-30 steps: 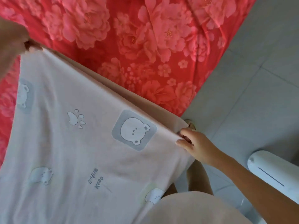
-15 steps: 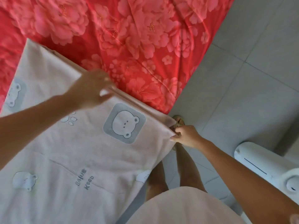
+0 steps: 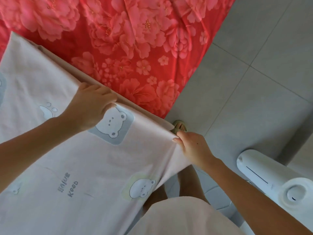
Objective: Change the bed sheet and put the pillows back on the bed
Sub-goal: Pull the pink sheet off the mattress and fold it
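Pink sheet (image 3: 81, 160) spreads over the red flowered bedcover (image 3: 135, 48) near the bed's corner. Left hand (image 3: 89, 106) grips its folded edge; right hand (image 3: 191, 146) pinches its corner.

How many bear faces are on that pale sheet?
3 on the sheet: one in a grey square by the left hand, one in a yellowish patch below it, one faint bear at lower left. A grey patch cut off at left may be a fourth.
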A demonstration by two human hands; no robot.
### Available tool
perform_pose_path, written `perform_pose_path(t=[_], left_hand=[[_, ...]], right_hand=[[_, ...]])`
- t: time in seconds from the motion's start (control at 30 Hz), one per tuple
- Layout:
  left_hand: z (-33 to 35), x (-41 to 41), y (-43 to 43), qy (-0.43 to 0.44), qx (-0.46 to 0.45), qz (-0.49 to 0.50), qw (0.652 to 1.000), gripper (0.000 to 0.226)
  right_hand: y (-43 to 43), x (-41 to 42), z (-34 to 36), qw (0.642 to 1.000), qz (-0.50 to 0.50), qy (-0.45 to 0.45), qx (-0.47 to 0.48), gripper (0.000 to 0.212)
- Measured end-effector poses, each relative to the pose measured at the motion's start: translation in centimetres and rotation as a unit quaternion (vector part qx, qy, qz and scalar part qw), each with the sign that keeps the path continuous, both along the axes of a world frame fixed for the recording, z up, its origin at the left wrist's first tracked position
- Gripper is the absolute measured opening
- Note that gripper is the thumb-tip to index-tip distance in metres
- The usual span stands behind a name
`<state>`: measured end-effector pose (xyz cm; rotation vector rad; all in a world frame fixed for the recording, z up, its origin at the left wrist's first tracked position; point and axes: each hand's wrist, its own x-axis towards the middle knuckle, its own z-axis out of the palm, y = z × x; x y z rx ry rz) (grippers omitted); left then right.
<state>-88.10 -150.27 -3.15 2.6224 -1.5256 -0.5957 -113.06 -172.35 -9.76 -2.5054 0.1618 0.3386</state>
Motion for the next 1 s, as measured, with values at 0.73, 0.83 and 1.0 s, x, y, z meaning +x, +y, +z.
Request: perform_pose_path(t=[0.73,0.83,1.0], left_hand=[[2.0,-14.6,0.4,0.287,-0.008,0.571,0.769,0.019],[4.6,-19.7,-1.1,0.463,-0.054,0.562,0.683,0.012],[8.1,-25.0,-0.9,0.481,-0.172,0.639,0.575,0.025]], right_hand=[[0.4,3.3,3.7,0.924,-0.063,0.308,0.219,0.012],[2.2,3.7,8.2,0.899,-0.123,0.302,0.292,0.011],[6.0,4.8,12.3,0.9,-0.113,0.309,0.284,0.018]])
